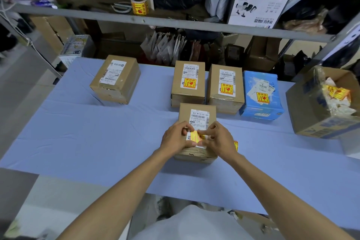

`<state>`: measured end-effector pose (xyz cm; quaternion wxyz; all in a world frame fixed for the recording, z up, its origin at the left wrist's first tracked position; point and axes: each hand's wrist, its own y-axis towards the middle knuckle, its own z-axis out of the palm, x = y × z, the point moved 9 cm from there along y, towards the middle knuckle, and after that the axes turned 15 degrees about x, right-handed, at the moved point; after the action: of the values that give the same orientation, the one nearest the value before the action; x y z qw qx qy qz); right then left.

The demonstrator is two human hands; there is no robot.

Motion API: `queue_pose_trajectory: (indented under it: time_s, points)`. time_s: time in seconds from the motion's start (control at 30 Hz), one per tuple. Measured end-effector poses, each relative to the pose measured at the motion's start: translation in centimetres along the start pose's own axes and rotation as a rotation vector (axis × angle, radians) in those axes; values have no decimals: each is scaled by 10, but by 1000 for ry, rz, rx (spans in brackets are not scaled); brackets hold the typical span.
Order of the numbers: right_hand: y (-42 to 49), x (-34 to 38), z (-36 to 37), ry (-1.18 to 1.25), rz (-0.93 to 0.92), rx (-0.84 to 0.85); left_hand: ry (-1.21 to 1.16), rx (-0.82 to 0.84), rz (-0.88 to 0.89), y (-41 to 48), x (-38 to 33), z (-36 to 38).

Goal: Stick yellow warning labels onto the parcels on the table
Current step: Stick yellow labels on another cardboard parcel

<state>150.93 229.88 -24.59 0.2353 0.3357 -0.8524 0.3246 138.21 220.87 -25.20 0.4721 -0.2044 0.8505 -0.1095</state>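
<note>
A small brown parcel [197,112] with a white shipping label stands near the middle of the blue table [87,142]. A yellow warning label [196,136] lies on its top, near the front edge. My left hand [175,137] pinches the label's left side between thumb and fingers. My right hand [221,139] pinches its right side, index finger lying across it. Behind stand two brown parcels [188,84] [226,86] and a blue parcel [261,94], each bearing a yellow label. A fourth brown parcel [115,79] at the far left shows only a shipping label.
A scrap of yellow label [236,145] peeks out by my right wrist. An open carton [311,115] with label scraps stands at the right edge. On the shelf behind sit a roll of yellow labels [138,5] and scissors [120,7].
</note>
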Motion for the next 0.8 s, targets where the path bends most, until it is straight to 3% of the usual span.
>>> queue_pose_trajectory:
  time_s: [0.2,0.37,0.53,0.8]
  points:
    - [-8,-12,-13,-109,7,-41,-37,21,-12,3,2,1]
    - [-3,13,-12,-253,-30,-30,-373,1,-90,8,11,-10]
    - [1,47,-23,-22,-96,-106,-432,86,-32,12,-10,-21]
    - [-1,84,-48,241,-281,-191,-690,-184,33,16,-25,-50]
